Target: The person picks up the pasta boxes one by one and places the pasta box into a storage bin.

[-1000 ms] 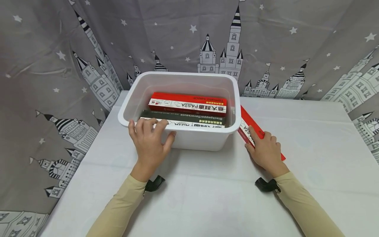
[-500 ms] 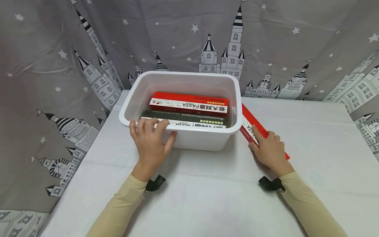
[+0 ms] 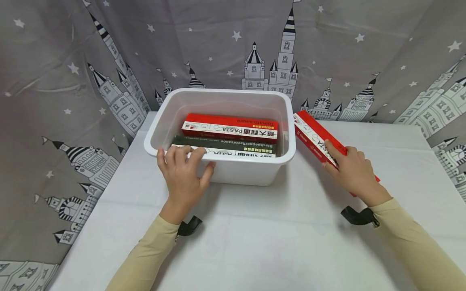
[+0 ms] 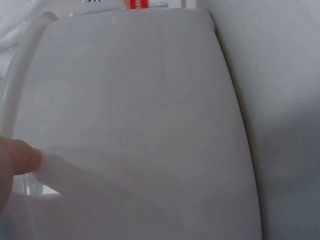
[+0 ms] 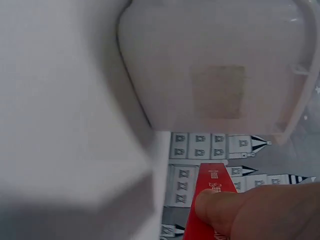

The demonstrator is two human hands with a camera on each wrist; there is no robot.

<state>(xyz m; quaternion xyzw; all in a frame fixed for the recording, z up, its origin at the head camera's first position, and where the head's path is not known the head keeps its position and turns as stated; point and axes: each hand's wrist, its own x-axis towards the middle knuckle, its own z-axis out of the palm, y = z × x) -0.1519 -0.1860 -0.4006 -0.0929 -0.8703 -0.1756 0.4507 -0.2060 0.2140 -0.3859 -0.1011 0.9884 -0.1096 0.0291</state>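
Note:
My left hand (image 3: 183,178) holds the front rim of a white plastic tub (image 3: 242,171), fingers hooked over the edge and thumb against the outer wall. In the left wrist view that thumb (image 4: 22,156) lies by the tub's smooth side. To the right of the tub, my right hand (image 3: 354,171) grips a long red pasta box (image 3: 309,131), thumb on the near side. The box slants, its far end close beside the tub's right rim; the palm covers part of its near end. In the right wrist view the red box (image 5: 214,175) points toward the backdrop.
Inside the tub lie a red tomato sauce pasta box (image 3: 231,121) and a dark green black pepper one (image 3: 233,142), side by side. A white cloth covers the table (image 3: 255,242). A grey castle-print curtain (image 3: 218,40) hangs behind and at the left.
My right hand has moved right and slightly up, raising the red pasta box off the table, so more of it shows beside the tub. My left hand stays at the rim.

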